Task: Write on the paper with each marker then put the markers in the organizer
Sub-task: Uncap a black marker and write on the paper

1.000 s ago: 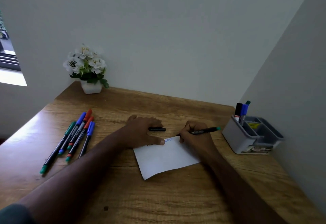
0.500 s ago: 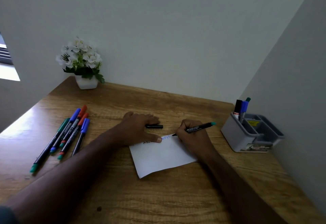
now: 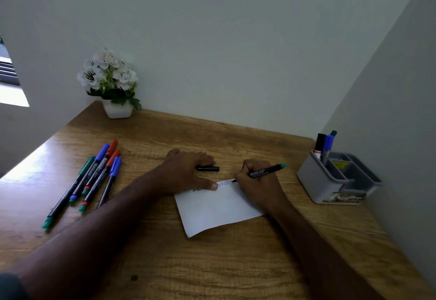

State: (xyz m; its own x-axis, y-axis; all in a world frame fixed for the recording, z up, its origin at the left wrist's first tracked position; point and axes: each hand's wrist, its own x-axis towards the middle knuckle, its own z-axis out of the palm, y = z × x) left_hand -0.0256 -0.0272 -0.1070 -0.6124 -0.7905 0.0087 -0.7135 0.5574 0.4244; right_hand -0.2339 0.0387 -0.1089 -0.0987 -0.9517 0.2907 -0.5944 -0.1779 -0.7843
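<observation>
A white paper (image 3: pixel 217 210) lies on the wooden desk with black and blue writing along its top edge. My right hand (image 3: pixel 257 184) grips a black marker with a green end (image 3: pixel 266 171), its tip touching the paper's top right corner. My left hand (image 3: pixel 186 172) lies flat, thumb pressing the paper's top edge, and holds a black cap (image 3: pixel 208 169) under its fingers. Several capped markers (image 3: pixel 92 179) lie in a row at the left. The grey organizer (image 3: pixel 337 179) stands at the right with three markers (image 3: pixel 325 143) upright in its rear compartment.
A white pot of white flowers (image 3: pixel 111 84) stands at the desk's back left corner. Walls close the back and the right side just beyond the organizer. A yellow item (image 3: pixel 339 164) lies inside one organizer compartment.
The marker tip has shifted a little to the right along the paper's top edge. My left hand has stayed in place. The camera view has drifted slightly.
</observation>
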